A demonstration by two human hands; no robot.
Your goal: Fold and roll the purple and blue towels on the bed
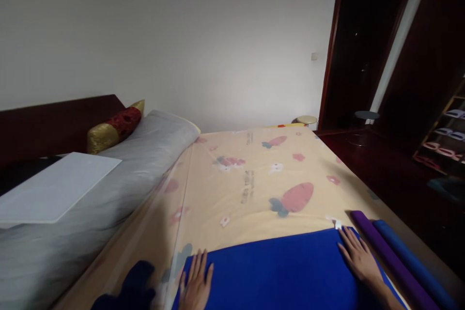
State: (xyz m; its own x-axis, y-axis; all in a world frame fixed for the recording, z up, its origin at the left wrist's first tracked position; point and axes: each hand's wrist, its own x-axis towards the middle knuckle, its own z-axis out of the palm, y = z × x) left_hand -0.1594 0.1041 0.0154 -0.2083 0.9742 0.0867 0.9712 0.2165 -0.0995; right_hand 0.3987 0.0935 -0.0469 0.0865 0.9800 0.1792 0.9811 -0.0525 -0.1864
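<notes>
The blue cloth (279, 273) lies spread on the near part of the bed (232, 225), over the strawberry-patterned cover, with its far edge running between the 2 hands. Both hands are released, palms down and fingers extended, pressing on the fabric rather than grasping it: the left hand (196, 281) rests at the far left corner, and the right hand (359, 254) at the far right corner, just beside a small white patch (338, 224). The cloth looks matte and smooth, probably light and soft, with enough body to lie fairly flat; it seems unlikely to be fragile. It may slide or drag the cover beneath if pushed, so light, even pressure near the edges should suit it. The 2 far corners look like the best holds, each pinched between thumb and fingers, since a hold in the middle would likely bunch it. Its near edge is out of view, so I cannot tell how far it extends. On the right, just beyond its edge, lie 2 rolls, a purple roll (393, 257) and a blue roll (414, 256).
</notes>
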